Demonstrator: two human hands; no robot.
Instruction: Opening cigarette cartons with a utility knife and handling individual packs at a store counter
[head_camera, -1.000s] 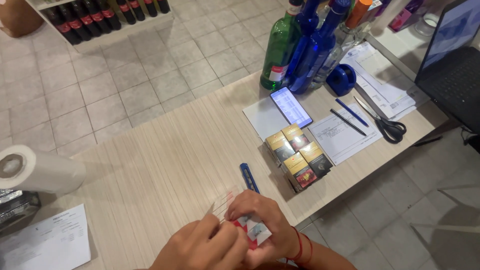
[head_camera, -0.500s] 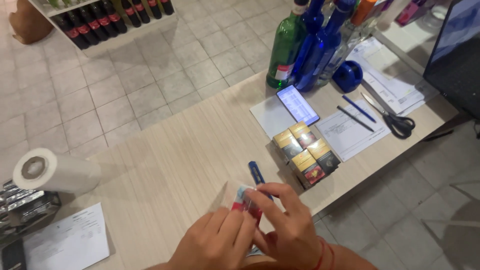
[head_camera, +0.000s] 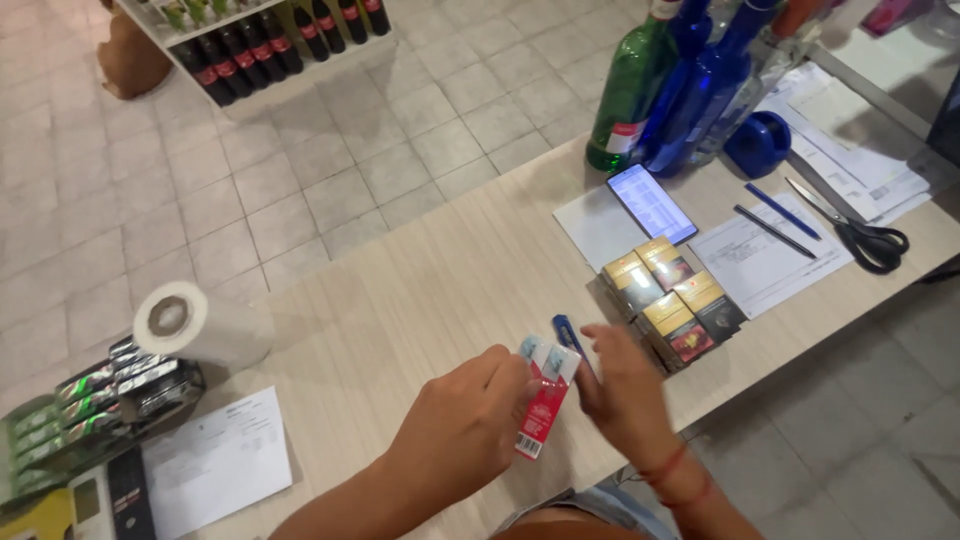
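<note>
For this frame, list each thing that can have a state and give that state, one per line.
Left hand: closed on the small red and white pack.
Right hand: open, fingers spread, beside the pack.
Small red and white pack: held above the counter.
Phone: screen lit, lying flat.
Scissors: blades shut.
Paper towel roll: lying on its side.
Green bottle: upright.

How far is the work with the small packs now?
Done: four packs sit grouped on the counter. In hand: the left hand grips a red and white pack, the right hand open beside it. Left: that pack is not yet set down.
</note>
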